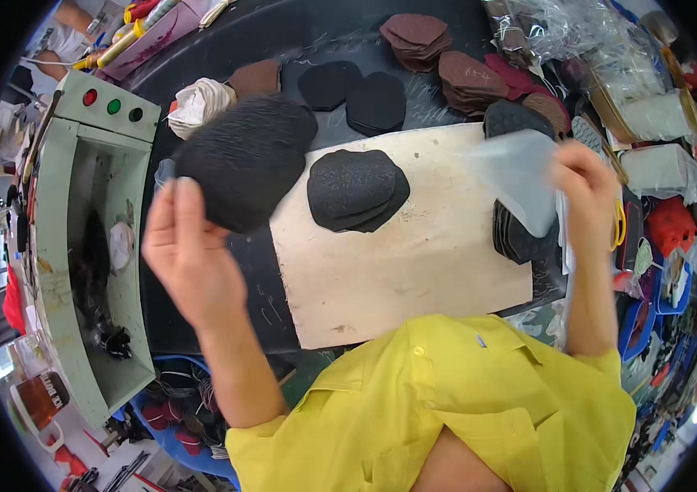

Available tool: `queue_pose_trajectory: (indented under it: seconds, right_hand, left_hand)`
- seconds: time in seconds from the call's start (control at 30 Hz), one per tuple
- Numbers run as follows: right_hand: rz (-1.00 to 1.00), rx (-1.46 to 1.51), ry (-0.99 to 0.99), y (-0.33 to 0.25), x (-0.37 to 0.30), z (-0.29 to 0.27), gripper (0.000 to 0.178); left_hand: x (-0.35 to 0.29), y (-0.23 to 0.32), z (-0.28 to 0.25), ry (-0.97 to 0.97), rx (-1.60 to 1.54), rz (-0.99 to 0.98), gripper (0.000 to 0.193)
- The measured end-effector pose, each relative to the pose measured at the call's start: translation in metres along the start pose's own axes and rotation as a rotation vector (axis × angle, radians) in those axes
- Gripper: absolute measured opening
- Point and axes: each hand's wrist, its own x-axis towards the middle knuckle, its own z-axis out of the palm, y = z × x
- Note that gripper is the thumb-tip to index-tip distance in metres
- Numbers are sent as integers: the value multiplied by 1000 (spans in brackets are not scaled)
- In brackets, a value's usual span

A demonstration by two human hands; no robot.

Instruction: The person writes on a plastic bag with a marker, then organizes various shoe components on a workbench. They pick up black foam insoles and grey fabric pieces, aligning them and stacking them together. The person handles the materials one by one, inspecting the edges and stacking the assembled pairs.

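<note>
Fingers (166, 215) of left hand (198, 264) pinched, thumb in front, on blurred black pad (242, 160); fingers of right hand (590, 190) closed on one edge of translucent sheet (521, 174). From uneven black stack (354, 189), on cream board (397, 283) over dark desk (258, 299): pad near ten o'clock, sheet at three, partly in front of right-hand stack (509, 235). Black pieces (376, 102) at twelve, maroon stacks (415, 41) around one. Possible trouble: sheet snagging on right-hand stack, because of one-edge grip; uneven black stack sliding, if knocked by pad.
</note>
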Motion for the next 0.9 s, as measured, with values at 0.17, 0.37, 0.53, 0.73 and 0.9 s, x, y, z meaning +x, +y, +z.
queue_pose_trajectory:
  seconds: [0.17,0.37,0.53,0.73,0.9]
  right_hand:
    - [221,-903,-737,-27,-47,-122,21]
    - [-229,-691,-784,-29,51,-30,31]
    - [-481,-521,-703,70,170,145,33]
    - [-237,-685,-786,119,249,246,72]
    - [-314,-564,-784,106,242,243,42]
  left_hand:
    - [9,11,7,-339,431,-3,20]
    - [7,-78,22,-419,533,-228,23]
    - [-6,-122,21,-255,918,292,33]
    - [-5,-109,-15,-193,884,280,21]
    - [-2,-100,-28,-168,851,217,16]
